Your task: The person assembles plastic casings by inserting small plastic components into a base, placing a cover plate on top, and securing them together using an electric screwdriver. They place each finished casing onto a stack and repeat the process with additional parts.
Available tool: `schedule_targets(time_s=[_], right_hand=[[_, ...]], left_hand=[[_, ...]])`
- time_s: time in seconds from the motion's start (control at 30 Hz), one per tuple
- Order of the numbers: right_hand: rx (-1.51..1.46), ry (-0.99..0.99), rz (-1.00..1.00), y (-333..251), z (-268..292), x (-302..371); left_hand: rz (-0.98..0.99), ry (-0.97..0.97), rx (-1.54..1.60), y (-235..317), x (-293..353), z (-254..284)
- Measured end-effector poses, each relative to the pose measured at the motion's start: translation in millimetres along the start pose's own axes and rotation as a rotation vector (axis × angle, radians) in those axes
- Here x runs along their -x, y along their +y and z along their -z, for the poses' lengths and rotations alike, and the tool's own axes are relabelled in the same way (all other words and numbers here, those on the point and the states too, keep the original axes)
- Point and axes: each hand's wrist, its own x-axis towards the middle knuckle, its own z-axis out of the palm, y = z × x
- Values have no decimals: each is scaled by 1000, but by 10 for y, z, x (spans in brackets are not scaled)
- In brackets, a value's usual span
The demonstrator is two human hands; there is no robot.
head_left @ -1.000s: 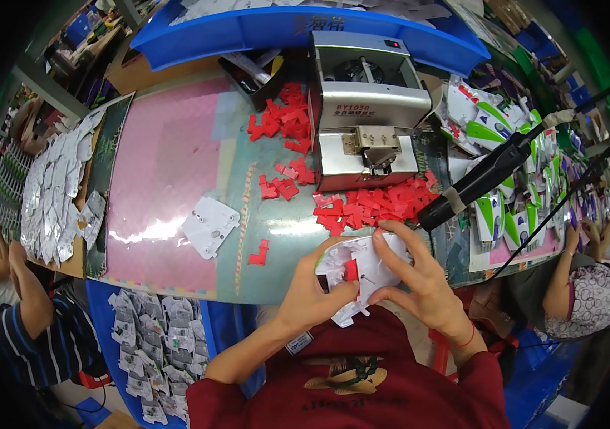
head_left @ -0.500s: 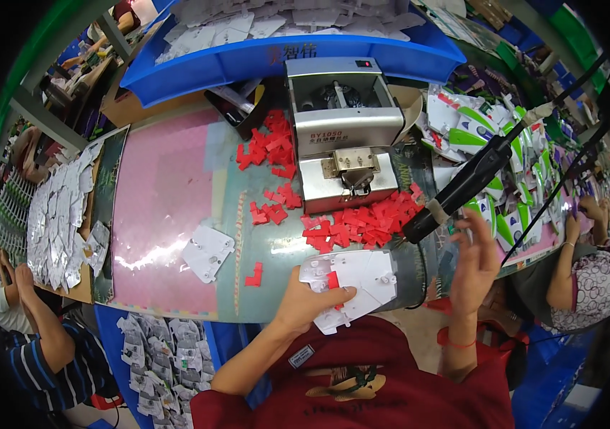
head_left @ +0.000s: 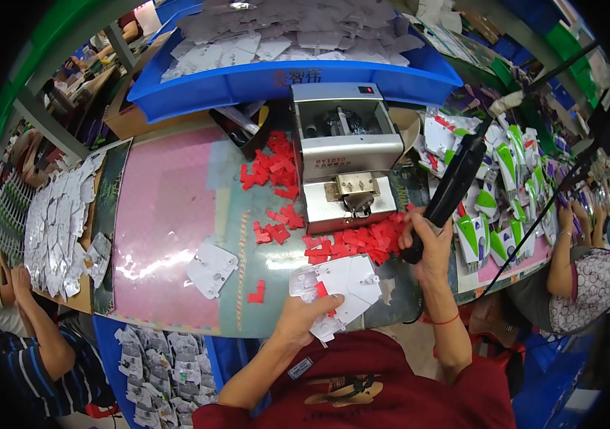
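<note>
My left hand (head_left: 301, 319) grips a white plastic panel (head_left: 351, 289) at the table's near edge. Its thumb presses on a small red plastic piece (head_left: 322, 290) lying across the panel. To the right, my right hand (head_left: 430, 247) is wrapped round the lower part of a black electric screwdriver (head_left: 456, 179), which leans with its upper end to the right. Its tip is hard to make out. Just beyond the panel lies a heap of red plastic pieces (head_left: 355, 242). Behind that heap stands a silver screw feeder (head_left: 348, 154).
A blue bin (head_left: 233, 89) of white panels spans the back. One white panel (head_left: 212, 269) and a single red piece (head_left: 256, 292) lie left of my hands. White and green assemblies (head_left: 487, 200) are piled at right, where a cable hangs. People sit on both sides.
My right hand, open and raised beside the screwdriver before, has closed round it. The screwdriver now stands steeper. My left hand has shifted the panel slightly left and nearer.
</note>
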Motion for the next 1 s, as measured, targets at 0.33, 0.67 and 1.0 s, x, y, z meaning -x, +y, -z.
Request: schedule_targets(time_s=[0.33,0.67,1.0], right_hand=[[-67,-454,464,-321,-725,-297],[80,-444,425,-98,-819,-366],[-57,-760,521,-124,-830,-159]], left_hand=[[-147,71,-55,142,-118,12],[-195,143,-105,183,-152,56],[-232,124,-164,209,-130,23]])
